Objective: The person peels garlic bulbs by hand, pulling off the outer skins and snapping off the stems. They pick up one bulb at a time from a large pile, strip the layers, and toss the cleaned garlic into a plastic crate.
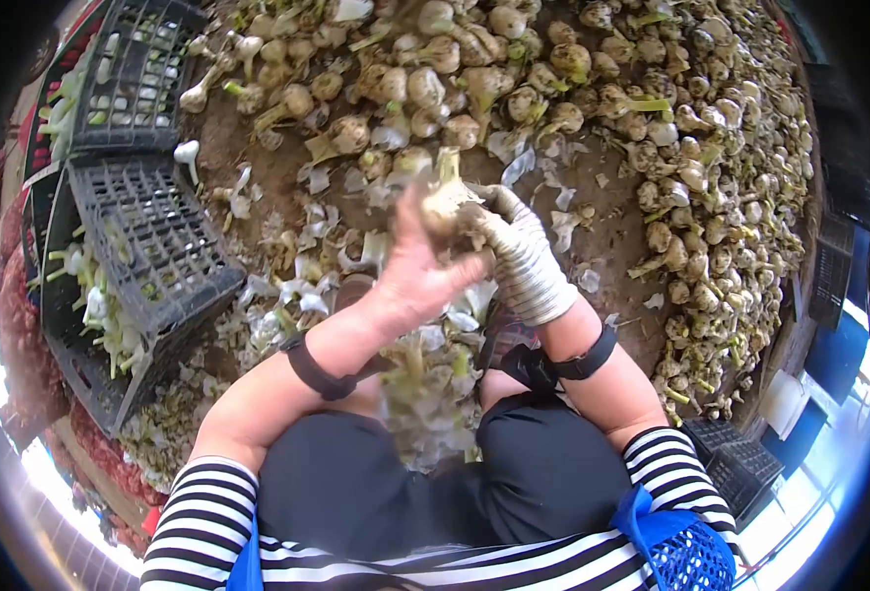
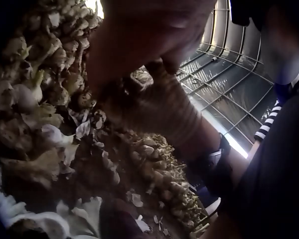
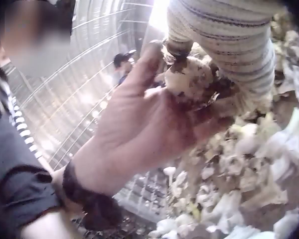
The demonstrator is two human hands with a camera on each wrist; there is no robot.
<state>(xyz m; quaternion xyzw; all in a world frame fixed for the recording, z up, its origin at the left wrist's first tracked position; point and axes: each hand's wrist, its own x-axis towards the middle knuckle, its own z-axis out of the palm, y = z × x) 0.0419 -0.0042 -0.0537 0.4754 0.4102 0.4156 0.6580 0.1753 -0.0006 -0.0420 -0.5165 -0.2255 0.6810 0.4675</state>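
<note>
The round, cream-coloured garlic bulb with a thick cut stem is held up in front of the person's knees, between the two hands and above bare brown ground. The largest thing around it is a broad heap of soil-stained garlic, spread along the far side and down the right. Next come two black plastic lattice crates, tilted at the left, with pale garlic stems showing in them. The right hand, in a white knitted glove with thin dark bands, has its dirt-darkened fingers clamped on the bulb. The bare left hand, blurred in the head view, is beside the bulb; in the right wrist view its fingers reach out fairly straight below the bulb, with the thumb apart. The bulb's body is plump, whitish where clean and mottled brown elsewhere, with ragged brown skin along its lower edge in that view. Its short, pale yellowish stem stands upright, pointing away from the person. Smallest are the scraps of white papery peel littered beneath.
</note>
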